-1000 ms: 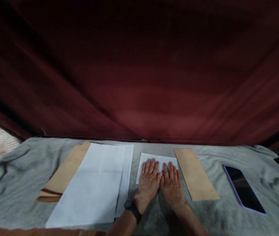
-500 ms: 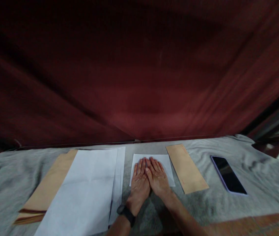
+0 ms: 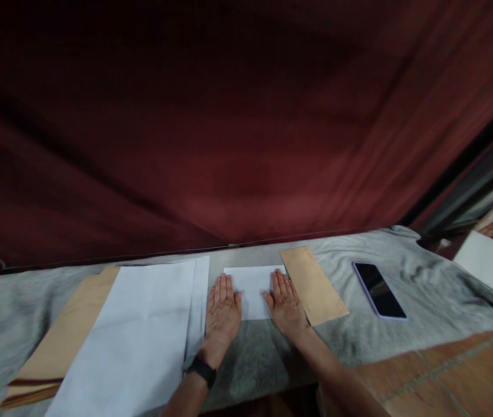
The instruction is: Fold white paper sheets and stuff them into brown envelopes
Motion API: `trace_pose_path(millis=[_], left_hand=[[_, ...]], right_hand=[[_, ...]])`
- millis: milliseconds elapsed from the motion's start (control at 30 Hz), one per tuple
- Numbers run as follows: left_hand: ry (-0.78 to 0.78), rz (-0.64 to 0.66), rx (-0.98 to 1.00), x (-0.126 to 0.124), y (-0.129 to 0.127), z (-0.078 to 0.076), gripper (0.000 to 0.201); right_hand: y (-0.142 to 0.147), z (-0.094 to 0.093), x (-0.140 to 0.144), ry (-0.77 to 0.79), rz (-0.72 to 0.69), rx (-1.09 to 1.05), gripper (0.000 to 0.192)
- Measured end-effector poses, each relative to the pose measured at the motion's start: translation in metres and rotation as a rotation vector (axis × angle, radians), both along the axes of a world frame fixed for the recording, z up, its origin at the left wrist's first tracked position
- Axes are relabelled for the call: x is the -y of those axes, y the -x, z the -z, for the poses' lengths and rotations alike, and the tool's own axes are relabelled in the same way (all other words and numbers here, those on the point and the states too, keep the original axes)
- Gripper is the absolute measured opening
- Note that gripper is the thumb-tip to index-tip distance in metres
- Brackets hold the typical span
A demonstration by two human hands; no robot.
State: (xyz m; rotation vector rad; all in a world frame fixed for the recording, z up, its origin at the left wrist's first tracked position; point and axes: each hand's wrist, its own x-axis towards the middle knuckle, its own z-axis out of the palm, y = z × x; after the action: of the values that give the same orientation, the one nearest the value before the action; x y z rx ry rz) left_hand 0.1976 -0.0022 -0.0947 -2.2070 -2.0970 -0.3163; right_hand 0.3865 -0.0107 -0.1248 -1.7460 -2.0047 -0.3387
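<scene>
A folded sheet of white paper (image 3: 253, 292) lies flat in front of me on the grey cloth. My left hand (image 3: 223, 307) rests palm down on its left edge, fingers stretched out. On the right edge, my right hand (image 3: 285, 301) also lies flat, thumb apart from the fingers. The middle of the paper shows between them. Just right of it, close to my right hand, is a brown envelope (image 3: 316, 286). A stack of large white sheets (image 3: 138, 336) lies to the left of my left hand, partly over several brown envelopes (image 3: 64, 330).
A phone (image 3: 380, 291) in a purple case lies right of the single envelope. The wrinkled grey cloth (image 3: 437, 301) covers the surface. A dark red curtain (image 3: 229, 145) hangs behind it. At far right is a white flat object (image 3: 489, 263), with tiled floor (image 3: 455, 370) below.
My hands were together, fingers overlapping on the middle of the folded paper. They have slid apart to its left and right edges. The view has turned slightly to the right.
</scene>
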Motion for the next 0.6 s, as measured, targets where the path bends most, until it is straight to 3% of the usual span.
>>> trace_pose_path(millis=[133,300,433,600], left_hand=[[-0.066,0.006,-0.006,0.0,-0.006,-0.007,0.057],[-0.138,0.231,0.01,-0.005,-0.031,-0.007,0.056],[-0.078,0.275,-0.046,-0.008,-0.039,0.006,0.057],[-0.096,0.307,-0.116,-0.008,-0.032,0.011,0.063]], right_hand=[[0.002,0.002,0.002,-0.001,0.014,-0.031,0.057],[0.012,-0.01,-0.005,0.091,0.074,-0.091,0.053],[0.024,-0.022,-0.019,0.12,-0.016,-0.163,0.051],[0.04,-0.015,-0.025,0.11,-0.128,-0.163,0.049]])
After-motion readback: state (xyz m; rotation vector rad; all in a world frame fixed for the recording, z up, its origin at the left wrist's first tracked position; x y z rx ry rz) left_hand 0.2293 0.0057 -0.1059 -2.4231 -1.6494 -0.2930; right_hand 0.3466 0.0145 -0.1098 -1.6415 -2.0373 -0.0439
